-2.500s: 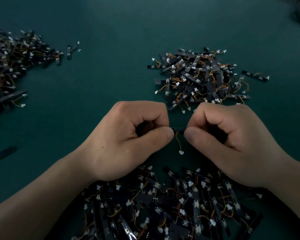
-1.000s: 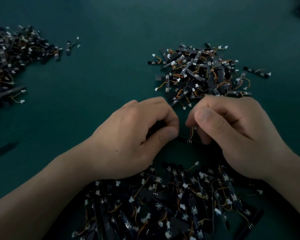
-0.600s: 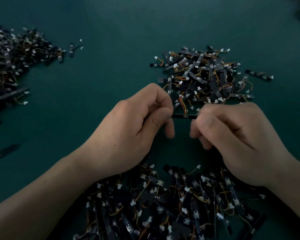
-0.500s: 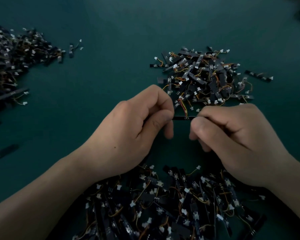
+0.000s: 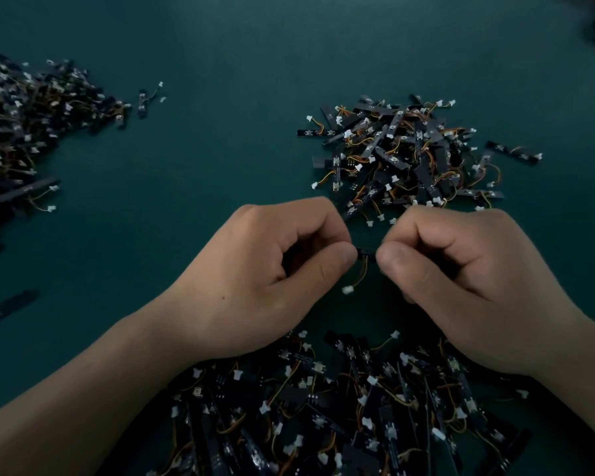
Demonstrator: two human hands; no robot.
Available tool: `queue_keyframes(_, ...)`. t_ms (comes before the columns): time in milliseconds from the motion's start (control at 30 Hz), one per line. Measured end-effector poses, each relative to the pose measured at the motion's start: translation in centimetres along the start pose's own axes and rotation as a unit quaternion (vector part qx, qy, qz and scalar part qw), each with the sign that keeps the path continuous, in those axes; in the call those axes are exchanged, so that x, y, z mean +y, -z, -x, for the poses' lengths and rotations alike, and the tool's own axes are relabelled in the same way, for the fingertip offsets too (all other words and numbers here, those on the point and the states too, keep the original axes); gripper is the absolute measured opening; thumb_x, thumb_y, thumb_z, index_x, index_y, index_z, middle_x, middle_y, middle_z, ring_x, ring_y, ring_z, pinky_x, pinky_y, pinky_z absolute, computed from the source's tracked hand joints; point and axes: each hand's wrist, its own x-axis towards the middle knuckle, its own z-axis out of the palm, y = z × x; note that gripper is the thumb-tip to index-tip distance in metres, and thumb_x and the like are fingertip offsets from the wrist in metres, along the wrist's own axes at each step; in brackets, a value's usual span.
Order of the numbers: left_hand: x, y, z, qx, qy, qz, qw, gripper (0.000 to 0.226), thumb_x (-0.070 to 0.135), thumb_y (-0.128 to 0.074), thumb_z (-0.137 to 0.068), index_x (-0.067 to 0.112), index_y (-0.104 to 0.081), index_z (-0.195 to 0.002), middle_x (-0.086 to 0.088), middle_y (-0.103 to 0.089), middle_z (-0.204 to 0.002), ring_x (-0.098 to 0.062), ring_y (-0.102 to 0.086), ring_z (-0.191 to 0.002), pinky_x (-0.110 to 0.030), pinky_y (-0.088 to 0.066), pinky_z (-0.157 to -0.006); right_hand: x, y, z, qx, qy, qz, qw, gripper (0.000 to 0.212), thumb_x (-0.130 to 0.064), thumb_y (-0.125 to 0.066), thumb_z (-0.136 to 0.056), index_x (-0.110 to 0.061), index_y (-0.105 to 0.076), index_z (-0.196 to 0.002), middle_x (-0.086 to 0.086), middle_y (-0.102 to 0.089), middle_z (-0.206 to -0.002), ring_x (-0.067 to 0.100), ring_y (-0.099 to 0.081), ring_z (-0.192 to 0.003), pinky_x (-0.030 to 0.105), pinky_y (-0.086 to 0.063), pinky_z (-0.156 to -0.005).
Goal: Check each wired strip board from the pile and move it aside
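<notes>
Boards lie in a heap [image 5: 24,132] at the far left of the green tabletop [image 5: 220,149]. The left hand [image 5: 261,276] pinches one end of a wired strip board [image 5: 366,251] with curled fingers, and the right hand [image 5: 461,276] pinches the other end. Its white plug [image 5: 348,289] dangles between them. A far pile [image 5: 402,156] lies just beyond, a near pile [image 5: 340,407] under the wrists.
</notes>
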Motion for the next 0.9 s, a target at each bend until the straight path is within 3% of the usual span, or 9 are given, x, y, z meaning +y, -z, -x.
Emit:
queue_keyframes(100, 0.08, -0.05, -0.01, 0.026, 0.005, 0.008, 1.0, 0.021, 0.028, -0.066, -0.098, 0.03, -0.06, -0.078, 0.005, -0.059, -0.063, -0.01, -0.052, -0.05, -0.017, -0.038, -0.045, 0.02, 0.0, -0.03, 0.005, -0.001, 0.011, 1.0, 0.023, -0.039, -0.055, -0.099, -0.027, -0.063, -0.08, 0.002, -0.057, -0.056, 0.019, -0.053, -0.045, 0.03, -0.038, -0.04)
queue_keyframes(300, 0.25, 0.09, 0.06, 0.018, 0.003, 0.021, 1.0, 0.02, 0.033, -0.062, -0.095, 0.027, -0.059, -0.076, 0.004, -0.058, -0.063, -0.01, -0.05, -0.05, -0.02, -0.039, -0.045, -0.24, -0.25, -0.03, 0.022, -0.002, 0.048, 0.999, 0.022, -0.039, -0.057, -0.098, -0.028, -0.063, -0.08, -0.004, -0.058, -0.056, 0.016, -0.055, -0.045, 0.025, -0.037, -0.038)
queue_keyframes(533, 0.29, 0.04, 0.09, 0.017, 0.002, 0.014, 1.0, 0.022, 0.027, -0.065, -0.097, 0.028, -0.058, -0.076, 0.003, -0.058, -0.061, -0.009, -0.049, -0.048, -0.017, -0.036, -0.045, -0.26, -0.25, -0.03, 0.014, -0.004, 0.038, 0.999, 0.024, -0.039, -0.057, -0.097, -0.027, -0.063, -0.078, -0.002, -0.058, -0.055, 0.017, -0.054, -0.043, 0.03, -0.037, -0.038)
queue_keyframes(900, 0.46, 0.25, 0.13, 0.003, 0.0, 0.04, 0.999, 0.018, 0.028, -0.061, -0.091, 0.025, -0.057, -0.074, 0.005, -0.056, -0.061, -0.006, -0.047, -0.049, -0.016, -0.037, -0.046, -0.36, -0.11, -0.03, -0.007, -0.002, 0.045, 0.999, 0.025, -0.043, -0.057, -0.097, -0.028, -0.061, -0.078, -0.003, -0.054, -0.052, 0.016, -0.051, -0.041, 0.026, -0.035, -0.037)
